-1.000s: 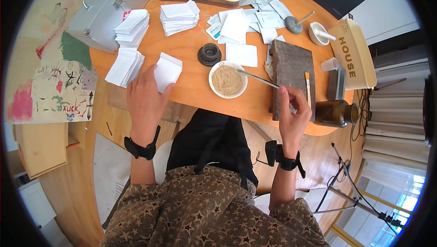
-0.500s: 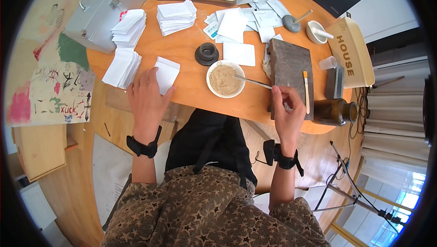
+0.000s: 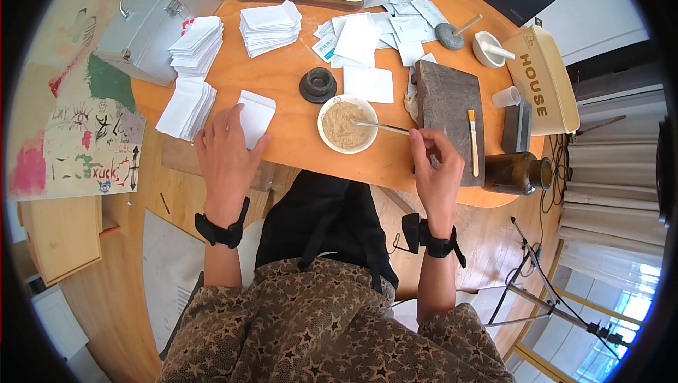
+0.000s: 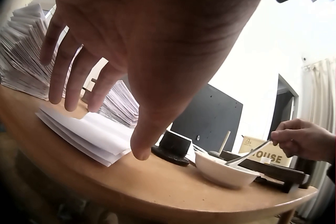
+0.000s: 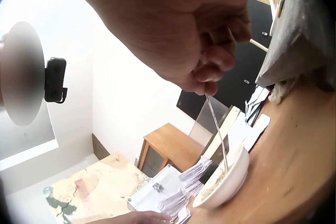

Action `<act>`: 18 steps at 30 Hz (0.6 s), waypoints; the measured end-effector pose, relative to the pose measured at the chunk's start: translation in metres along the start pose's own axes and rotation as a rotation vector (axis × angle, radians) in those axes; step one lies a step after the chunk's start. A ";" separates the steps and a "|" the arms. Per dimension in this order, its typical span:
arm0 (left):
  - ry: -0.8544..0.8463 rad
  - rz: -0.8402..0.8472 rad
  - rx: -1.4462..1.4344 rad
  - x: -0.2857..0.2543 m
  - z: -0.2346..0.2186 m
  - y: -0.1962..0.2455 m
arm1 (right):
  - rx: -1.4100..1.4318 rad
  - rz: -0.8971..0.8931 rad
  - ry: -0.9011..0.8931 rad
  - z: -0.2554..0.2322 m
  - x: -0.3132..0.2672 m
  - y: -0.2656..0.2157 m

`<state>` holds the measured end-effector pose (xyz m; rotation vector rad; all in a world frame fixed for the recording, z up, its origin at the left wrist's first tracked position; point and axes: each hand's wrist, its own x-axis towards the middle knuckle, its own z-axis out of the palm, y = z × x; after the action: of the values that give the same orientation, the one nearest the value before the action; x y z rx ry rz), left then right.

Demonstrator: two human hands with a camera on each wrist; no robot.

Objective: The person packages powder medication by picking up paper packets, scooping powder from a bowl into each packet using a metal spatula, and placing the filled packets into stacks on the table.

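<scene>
A white bowl [image 3: 347, 124] of tan powder stands near the table's front edge. Pinched by its handle in my right hand [image 3: 439, 171], a metal spoon [image 3: 385, 127] has its tip in the powder. My left hand [image 3: 229, 153] lies with fingers spread at a white paper packet [image 3: 256, 116]; in the left wrist view the hand [image 4: 152, 40] hovers over the folded white paper [image 4: 92, 134], and contact is unclear. The right wrist view shows the right hand's fingers [image 5: 212, 66] curled at the spoon's end above the bowl [image 5: 231, 182].
White packet stacks [image 3: 185, 109] stand left, beside a grey metal case [image 3: 159, 23]. Behind the bowl are a dark round stand [image 3: 318, 85] and a flat white paper [image 3: 368, 84]. To the right lie a dark board [image 3: 448, 111] with a brush [image 3: 473, 144], and a brown jar [image 3: 518, 173].
The spoon and right hand have moved left, and the spoon's tip is further into the bowl's middle. The left hand has stayed by the packet. The whole head view has shifted slightly.
</scene>
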<state>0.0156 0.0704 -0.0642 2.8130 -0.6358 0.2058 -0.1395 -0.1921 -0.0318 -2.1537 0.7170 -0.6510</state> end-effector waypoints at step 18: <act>0.094 0.122 -0.069 0.014 -0.016 0.012 | 0.003 0.015 -0.017 0.001 0.001 0.001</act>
<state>0.0216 0.0582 -0.0431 2.6833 -0.7778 0.3299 -0.1389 -0.1930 -0.0333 -2.1465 0.7218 -0.6254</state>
